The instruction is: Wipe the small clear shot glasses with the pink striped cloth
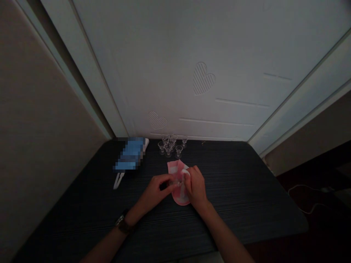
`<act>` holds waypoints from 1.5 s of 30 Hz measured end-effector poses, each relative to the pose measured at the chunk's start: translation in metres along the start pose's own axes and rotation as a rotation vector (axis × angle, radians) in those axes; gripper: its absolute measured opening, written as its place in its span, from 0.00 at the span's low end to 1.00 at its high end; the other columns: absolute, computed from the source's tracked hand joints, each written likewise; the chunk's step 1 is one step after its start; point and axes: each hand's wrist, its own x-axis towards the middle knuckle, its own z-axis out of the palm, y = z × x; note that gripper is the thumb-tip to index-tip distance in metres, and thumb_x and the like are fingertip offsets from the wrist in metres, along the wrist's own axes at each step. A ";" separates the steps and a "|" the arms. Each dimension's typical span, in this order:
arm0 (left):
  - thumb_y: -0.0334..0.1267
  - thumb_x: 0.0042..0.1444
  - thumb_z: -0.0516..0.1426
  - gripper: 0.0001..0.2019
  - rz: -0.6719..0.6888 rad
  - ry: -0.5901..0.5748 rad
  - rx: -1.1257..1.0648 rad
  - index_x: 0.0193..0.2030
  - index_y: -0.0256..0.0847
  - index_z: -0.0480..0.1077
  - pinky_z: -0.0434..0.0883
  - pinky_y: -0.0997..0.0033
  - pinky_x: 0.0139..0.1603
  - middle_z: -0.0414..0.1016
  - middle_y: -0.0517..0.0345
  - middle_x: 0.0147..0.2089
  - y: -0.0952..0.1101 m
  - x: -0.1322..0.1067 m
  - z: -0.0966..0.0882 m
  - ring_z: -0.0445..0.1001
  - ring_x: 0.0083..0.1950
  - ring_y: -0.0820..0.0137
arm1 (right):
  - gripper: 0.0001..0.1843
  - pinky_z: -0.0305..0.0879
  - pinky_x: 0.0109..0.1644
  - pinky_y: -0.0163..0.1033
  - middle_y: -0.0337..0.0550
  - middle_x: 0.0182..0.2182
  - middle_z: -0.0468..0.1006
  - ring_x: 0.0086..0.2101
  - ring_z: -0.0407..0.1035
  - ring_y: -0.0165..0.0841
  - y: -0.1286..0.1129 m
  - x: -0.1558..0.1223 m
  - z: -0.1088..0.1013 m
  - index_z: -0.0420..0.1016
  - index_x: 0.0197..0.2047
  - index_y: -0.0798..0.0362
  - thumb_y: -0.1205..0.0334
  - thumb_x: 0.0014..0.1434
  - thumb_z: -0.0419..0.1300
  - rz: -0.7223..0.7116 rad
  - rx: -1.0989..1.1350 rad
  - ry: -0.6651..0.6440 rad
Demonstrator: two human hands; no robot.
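Over the middle of the dark table, my left hand pinches a small clear glass, mostly hidden between my hands. My right hand is closed on a pink-and-white cloth, bunching a white part of it against the glass. The rest of the cloth hangs or lies below and behind my fingers; I cannot tell how much touches the table. Just beyond it stands a cluster of several small stemmed glasses, upright near the wall. One of them, the nearest glass, is slightly apart to the right.
On the left of the black wood-grain table lies a white-edged device with a blurred blue screen. A white panel with embossed hearts rises behind the table. A white cable runs beyond the rounded right edge.
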 end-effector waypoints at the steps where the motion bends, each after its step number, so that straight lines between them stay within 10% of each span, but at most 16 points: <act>1: 0.43 0.55 0.55 0.11 0.000 -0.019 -0.010 0.32 0.38 0.73 0.68 0.70 0.37 0.76 0.57 0.31 0.000 0.000 0.000 0.71 0.33 0.69 | 0.14 0.58 0.36 0.40 0.41 0.25 0.66 0.31 0.59 0.35 0.001 0.000 0.000 0.62 0.28 0.52 0.65 0.63 0.42 -0.011 -0.009 0.002; 19: 0.39 0.56 0.56 0.10 0.256 0.178 0.312 0.45 0.42 0.69 0.66 0.63 0.51 0.73 0.53 0.43 -0.005 -0.005 0.007 0.70 0.47 0.64 | 0.15 0.57 0.33 0.38 0.41 0.23 0.66 0.28 0.62 0.34 0.001 0.004 0.005 0.61 0.27 0.51 0.67 0.63 0.42 0.065 -0.062 0.015; 45: 0.35 0.52 0.59 0.17 -0.099 0.196 -0.464 0.49 0.42 0.67 0.65 0.66 0.55 0.71 0.56 0.50 0.002 0.001 -0.007 0.70 0.50 0.67 | 0.10 0.59 0.47 0.43 0.44 0.38 0.70 0.42 0.63 0.36 -0.010 0.004 -0.010 0.67 0.43 0.52 0.65 0.61 0.48 -0.009 0.416 -0.035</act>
